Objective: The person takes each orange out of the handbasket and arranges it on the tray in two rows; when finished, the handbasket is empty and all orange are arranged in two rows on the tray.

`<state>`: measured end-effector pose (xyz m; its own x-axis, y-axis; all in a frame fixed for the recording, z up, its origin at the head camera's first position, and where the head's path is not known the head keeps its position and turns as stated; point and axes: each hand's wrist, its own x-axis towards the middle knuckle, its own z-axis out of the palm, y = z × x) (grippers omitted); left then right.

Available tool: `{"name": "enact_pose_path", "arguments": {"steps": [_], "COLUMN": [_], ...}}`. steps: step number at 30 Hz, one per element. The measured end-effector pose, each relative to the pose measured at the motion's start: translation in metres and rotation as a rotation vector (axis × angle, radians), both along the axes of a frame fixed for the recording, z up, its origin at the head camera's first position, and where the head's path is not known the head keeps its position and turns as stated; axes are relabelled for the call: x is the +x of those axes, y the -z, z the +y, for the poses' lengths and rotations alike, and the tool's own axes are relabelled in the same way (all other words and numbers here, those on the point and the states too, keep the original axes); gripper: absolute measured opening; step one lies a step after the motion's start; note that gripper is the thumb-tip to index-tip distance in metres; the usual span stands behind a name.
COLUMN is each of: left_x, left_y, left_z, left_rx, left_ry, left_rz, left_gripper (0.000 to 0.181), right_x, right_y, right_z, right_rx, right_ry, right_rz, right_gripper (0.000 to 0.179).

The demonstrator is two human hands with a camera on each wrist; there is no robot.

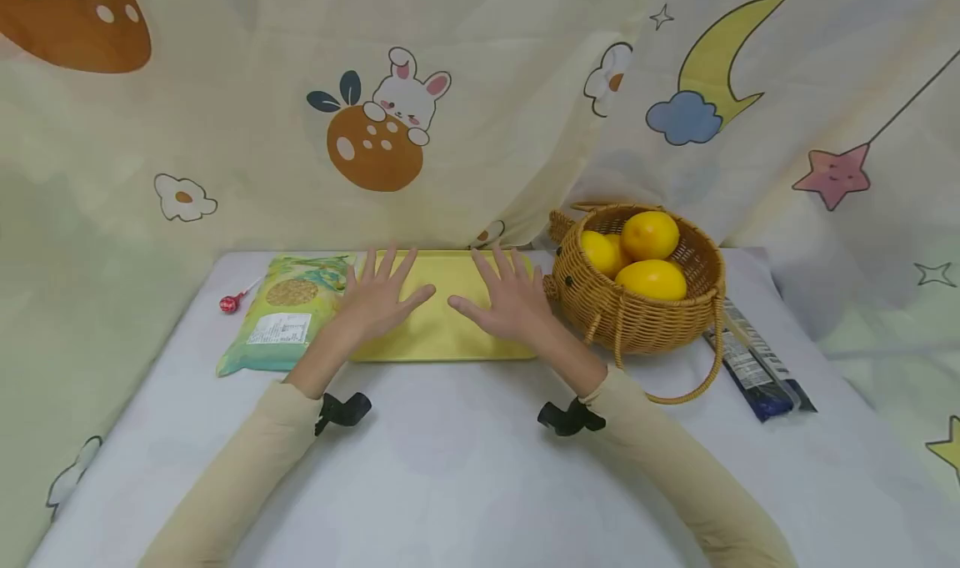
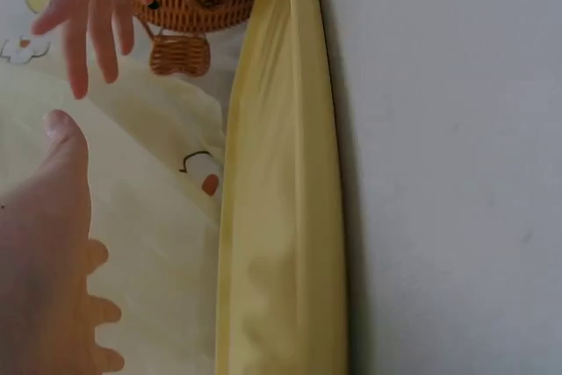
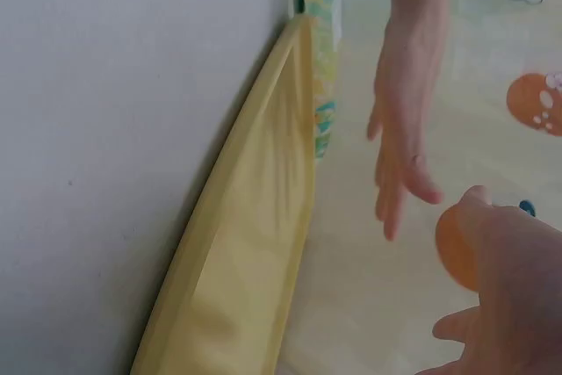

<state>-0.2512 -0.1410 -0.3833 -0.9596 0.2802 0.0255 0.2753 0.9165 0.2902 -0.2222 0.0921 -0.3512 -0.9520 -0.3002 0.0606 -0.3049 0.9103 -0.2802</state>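
Hands [image 1: 375, 299] spread wide, holding nothing, hover over a yellow tray [image 1: 457, 339] beside a wicker basket [image 1: 633, 322] whose wall likely keeps lemons [image 1: 651, 236] from rolling.

A draped, booth-like place: cartoon-print cloth [image 1: 510, 134] behind and beside a white-covered table [image 1: 450, 468]
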Motion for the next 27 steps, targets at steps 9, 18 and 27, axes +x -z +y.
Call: {"name": "enact_pose_path", "arguments": {"steps": [9, 18, 27], "left_x": [0.023, 0.043, 0.04], "left_y": [0.018, 0.028, 0.021], "left_z": [-0.003, -0.032, -0.05], "left_rx": [0.137, 0.229, 0.042], "left_ry": [0.089, 0.044, 0.031], "left_rz": [0.005, 0.027, -0.033], "left_gripper": [0.076, 0.071, 0.087], "right_x": [0.052, 0.071, 0.026], "right_y": [-0.02, -0.044, -0.074], "right_z": [0.032, 0.119, 0.196], "right_rx": [-0.207, -0.322, -0.135], "right_ry": [-0.166, -0.169, 0.015], "right_rz": [0.029, 0.264, 0.147], "right_gripper": [0.069, 0.057, 0.056]}}
